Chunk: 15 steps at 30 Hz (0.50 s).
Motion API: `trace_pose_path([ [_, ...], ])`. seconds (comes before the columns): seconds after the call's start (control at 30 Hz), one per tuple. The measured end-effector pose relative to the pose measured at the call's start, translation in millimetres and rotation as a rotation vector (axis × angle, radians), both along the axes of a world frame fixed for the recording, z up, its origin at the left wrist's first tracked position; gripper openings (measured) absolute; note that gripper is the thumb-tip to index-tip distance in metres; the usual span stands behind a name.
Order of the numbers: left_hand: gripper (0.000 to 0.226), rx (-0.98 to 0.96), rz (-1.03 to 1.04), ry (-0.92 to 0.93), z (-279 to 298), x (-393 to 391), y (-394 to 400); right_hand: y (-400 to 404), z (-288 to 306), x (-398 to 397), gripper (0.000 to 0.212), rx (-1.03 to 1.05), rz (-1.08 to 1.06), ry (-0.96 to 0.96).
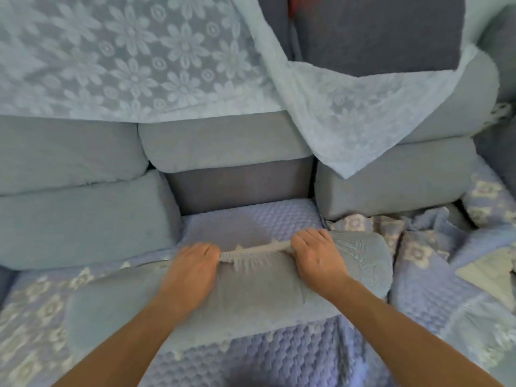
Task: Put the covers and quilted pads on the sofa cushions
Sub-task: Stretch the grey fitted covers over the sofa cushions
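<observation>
A long grey-blue cushion (251, 297) lies across a quilted lilac pad (245, 222) on the sofa seat in front of me. Along its far edge runs a pale gathered trim (254, 251) of its cover. My left hand (192, 263) grips the left end of that trim. My right hand (315, 252) grips its right end. The trim is stretched taut between the two hands, and both forearms reach over the cushion.
Grey-blue cushions are stacked at left (78, 216), in the middle (223, 143) and at right (396, 180). A pale lace floral throw (134, 57) hangs over the stacks. Rumpled floral quilted pads (418, 247) lie at right and at lower left (36, 311).
</observation>
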<state>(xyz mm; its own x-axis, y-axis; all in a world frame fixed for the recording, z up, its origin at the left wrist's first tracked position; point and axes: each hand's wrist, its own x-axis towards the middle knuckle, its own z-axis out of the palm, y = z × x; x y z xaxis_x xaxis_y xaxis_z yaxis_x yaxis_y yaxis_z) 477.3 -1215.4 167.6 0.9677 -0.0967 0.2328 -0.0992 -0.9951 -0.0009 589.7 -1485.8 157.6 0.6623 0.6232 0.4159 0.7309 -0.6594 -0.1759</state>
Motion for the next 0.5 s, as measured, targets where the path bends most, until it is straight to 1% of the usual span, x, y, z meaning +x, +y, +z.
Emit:
trace_pose_path([
  [0.1, 0.009, 0.020, 0.019, 0.070, 10.4, 51.3, 28.5, 34.2, 3.8, 54.8, 0.027, -0.024, 0.011, -0.040],
  [0.17, 0.024, 0.042, 0.062, 0.132, 11.1, 94.5, 43.5, 47.0, 2.8, 97.3, 0.029, -0.043, -0.006, -0.070],
  [0.2, 0.027, 0.048, 0.084, 0.165, 9.8, 118.5, 47.5, 51.2, -3.5, 121.0, 0.028, -0.051, -0.019, -0.084],
  [0.27, 0.016, 0.067, 0.097, 0.230, -10.1, 168.6, 46.3, 55.0, -33.3, 173.8, 0.022, -0.073, -0.040, -0.119],
  [0.3, 0.012, 0.085, 0.106, 0.257, -29.6, 194.4, 45.1, 57.1, -55.4, 199.2, 0.023, -0.083, -0.068, -0.132],
  [0.37, 0.015, 0.093, 0.153, 0.311, -74.2, 241.5, 46.2, 68.4, -105.7, 241.5, 0.030, -0.087, -0.161, -0.124],
  [0.4, 0.017, 0.068, 0.189, 0.258, -98.1, 261.0, 49.6, 75.9, -128.7, 260.2, 0.032, -0.084, -0.209, -0.126],
  [0.43, 0.019, 0.022, 0.241, 0.135, -121.0, 276.8, 55.8, 85.1, -146.1, 278.7, 0.032, -0.075, -0.254, -0.132],
  [0.5, 0.034, -0.091, 0.416, -0.109, -150.0, 282.5, 77.7, 106.3, -157.7, 313.9, 0.036, -0.059, -0.347, -0.118],
])
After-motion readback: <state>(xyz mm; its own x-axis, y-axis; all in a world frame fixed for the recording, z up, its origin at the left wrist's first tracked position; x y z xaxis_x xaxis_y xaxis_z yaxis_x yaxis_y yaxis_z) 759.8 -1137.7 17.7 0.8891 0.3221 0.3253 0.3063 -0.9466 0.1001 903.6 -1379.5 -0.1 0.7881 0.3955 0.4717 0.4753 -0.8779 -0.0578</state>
